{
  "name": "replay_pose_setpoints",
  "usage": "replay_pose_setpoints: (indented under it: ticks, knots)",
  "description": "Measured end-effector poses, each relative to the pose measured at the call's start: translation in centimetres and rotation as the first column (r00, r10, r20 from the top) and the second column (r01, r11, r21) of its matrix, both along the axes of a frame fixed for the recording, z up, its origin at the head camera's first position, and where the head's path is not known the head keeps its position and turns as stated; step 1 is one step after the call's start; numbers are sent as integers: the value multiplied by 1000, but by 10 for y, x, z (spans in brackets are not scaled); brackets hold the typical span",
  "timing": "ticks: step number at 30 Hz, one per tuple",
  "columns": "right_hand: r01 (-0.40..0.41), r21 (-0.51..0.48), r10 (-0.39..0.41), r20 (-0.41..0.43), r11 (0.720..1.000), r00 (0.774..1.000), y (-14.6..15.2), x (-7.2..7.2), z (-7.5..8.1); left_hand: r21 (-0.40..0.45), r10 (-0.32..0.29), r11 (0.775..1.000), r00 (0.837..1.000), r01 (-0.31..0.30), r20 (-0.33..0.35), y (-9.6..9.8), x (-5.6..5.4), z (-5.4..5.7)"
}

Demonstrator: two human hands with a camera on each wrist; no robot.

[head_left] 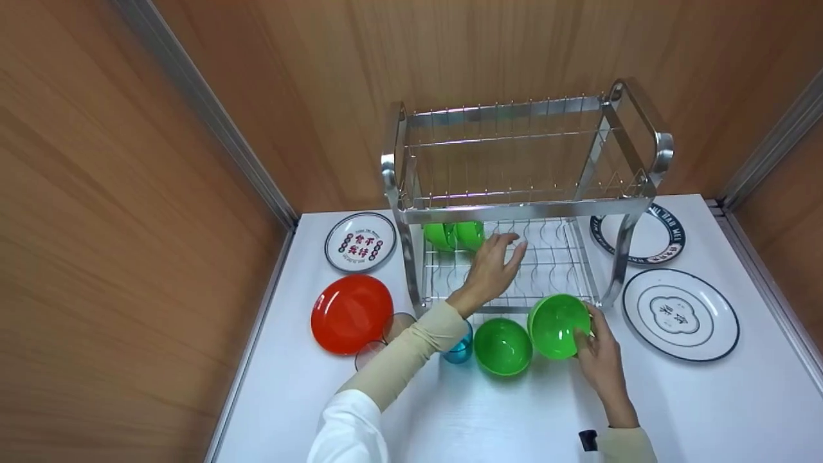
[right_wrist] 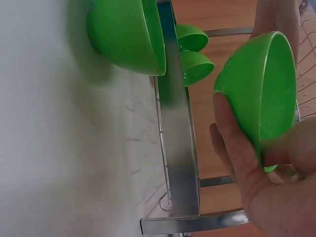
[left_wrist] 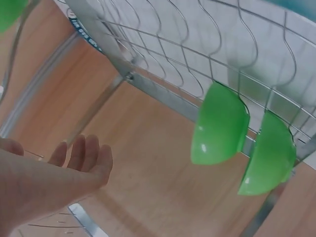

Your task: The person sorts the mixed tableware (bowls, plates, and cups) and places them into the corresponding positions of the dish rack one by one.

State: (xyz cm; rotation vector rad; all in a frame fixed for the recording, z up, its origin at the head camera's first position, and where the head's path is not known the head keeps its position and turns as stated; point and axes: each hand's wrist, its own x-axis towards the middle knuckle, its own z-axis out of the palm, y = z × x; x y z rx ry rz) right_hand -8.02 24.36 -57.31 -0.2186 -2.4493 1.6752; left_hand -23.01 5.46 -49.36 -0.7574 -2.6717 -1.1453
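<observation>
My right hand point(head_left: 603, 363) grips a green bowl point(head_left: 558, 326) by its right side, thumb over the rim. In the right wrist view this held bowl point(right_wrist: 242, 84) is raised and tilted, its mouth turned sideways. A second green bowl point(head_left: 503, 347) sits on the table just left of it. My left hand point(head_left: 492, 265) reaches over the lower tier of the metal dish rack point(head_left: 514, 212), fingers apart and holding nothing. Two green bowls point(left_wrist: 222, 123) stand on edge side by side in that tier, left of the left hand in the head view.
A blue glass point(head_left: 458, 347) and two clear glasses are partly behind the left sleeve. Left of the rack lie a red plate point(head_left: 352, 314) and a white printed plate point(head_left: 360, 243). Two white, dark-patterned plates point(head_left: 681, 315) lie at the right. Wooden panels point(head_left: 308, 96) enclose the table.
</observation>
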Motion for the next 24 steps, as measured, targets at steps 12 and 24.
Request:
replay_pose_setpoints:
  ticks: [12, 24]
  knots:
    - [-28, -63, 22, -97, 998, 995, -9, -7, 11, 0, -223, 974, 950, 228, 221, 11, 35, 3]
    - [-10, -33, 4, -182, 999, 983, -13, -12, 10, -15, -350, 925, 867, 379, 355, 14, 49, -3]
